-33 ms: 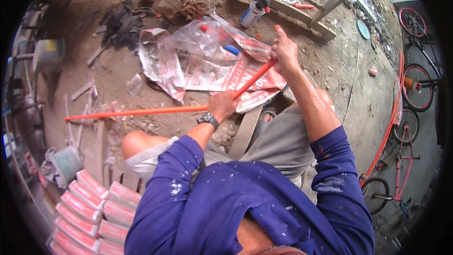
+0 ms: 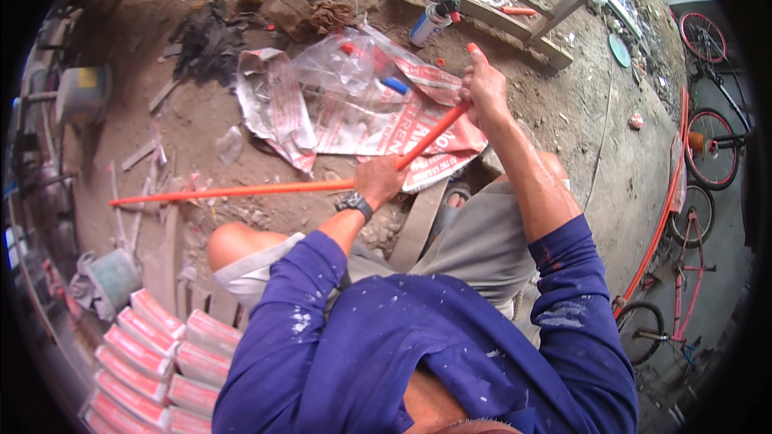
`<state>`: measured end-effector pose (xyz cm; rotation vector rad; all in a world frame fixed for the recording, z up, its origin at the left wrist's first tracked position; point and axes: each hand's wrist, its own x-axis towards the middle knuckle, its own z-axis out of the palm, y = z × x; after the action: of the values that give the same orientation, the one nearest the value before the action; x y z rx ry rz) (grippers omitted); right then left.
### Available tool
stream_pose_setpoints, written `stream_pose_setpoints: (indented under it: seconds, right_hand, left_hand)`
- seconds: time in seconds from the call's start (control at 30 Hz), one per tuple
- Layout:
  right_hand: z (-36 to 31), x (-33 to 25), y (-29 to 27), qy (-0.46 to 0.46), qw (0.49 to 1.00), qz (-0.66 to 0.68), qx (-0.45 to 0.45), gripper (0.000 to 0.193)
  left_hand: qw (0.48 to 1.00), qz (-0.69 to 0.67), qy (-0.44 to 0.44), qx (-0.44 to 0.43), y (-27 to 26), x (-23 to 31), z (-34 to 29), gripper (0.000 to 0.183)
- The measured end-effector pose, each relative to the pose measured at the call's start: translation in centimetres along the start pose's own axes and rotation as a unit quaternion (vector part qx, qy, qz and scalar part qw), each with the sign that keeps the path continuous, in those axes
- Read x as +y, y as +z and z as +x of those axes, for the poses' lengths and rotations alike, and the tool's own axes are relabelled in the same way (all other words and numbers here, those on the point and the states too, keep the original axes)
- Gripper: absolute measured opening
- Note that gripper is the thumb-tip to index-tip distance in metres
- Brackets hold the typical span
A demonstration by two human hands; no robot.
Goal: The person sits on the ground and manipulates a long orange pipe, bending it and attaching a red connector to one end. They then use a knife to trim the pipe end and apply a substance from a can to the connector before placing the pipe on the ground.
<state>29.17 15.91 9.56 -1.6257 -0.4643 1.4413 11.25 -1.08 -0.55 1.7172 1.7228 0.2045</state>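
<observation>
A long thin orange pipe [image 2: 233, 190] runs from the far left across to my hands and bends upward at the left one. My left hand [image 2: 378, 181], with a dark watch on its wrist, is closed around the pipe at the bend. Farther up and right, my right hand [image 2: 486, 90] grips the pipe close to its other end. A bit of orange shows at the raised thumb of that hand. Beneath the pipe lies a crumpled red-and-white printed sack [image 2: 362, 124] with clear plastic and a short blue piece [image 2: 395, 85] on it.
A gas torch canister [image 2: 430, 26] stands beyond my right hand, beside a wooden frame [image 2: 482, 24]. Several red-and-white packages [image 2: 145, 354] are stacked at lower left, near a grey bucket [image 2: 112, 277]. Bicycles [image 2: 691, 273] and long orange pipes [image 2: 663, 209] are at the right.
</observation>
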Motion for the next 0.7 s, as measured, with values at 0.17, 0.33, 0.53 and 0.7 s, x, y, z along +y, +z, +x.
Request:
stream_pose_setpoints:
  seconds: [0.17,0.33,0.53,0.7]
  right_hand:
    - [-0.2,0.1,0.4,0.006,1.0,0.004,0.011,0.04]
    - [0.7,0.0,-0.3,0.013,0.999,0.014,0.027,0.042]
    - [0.9,0.5,0.1,0.018,0.999,-0.015,0.028,0.043]
    - [1.4,-0.3,-0.9,0.043,0.998,0.026,0.03,0.042]
  left_hand:
    - [1.0,-0.024,0.011,0.013,0.4,-0.4,-0.3,0.044]
    - [0.992,-0.091,0.078,0.033,-0.3,-1.3,-0.6,0.043]
    - [0.983,-0.159,0.087,-0.003,-0.1,-2.2,-1.0,0.045]
    - [0.951,-0.244,0.075,-0.174,-3.8,-2.9,-0.3,0.05]
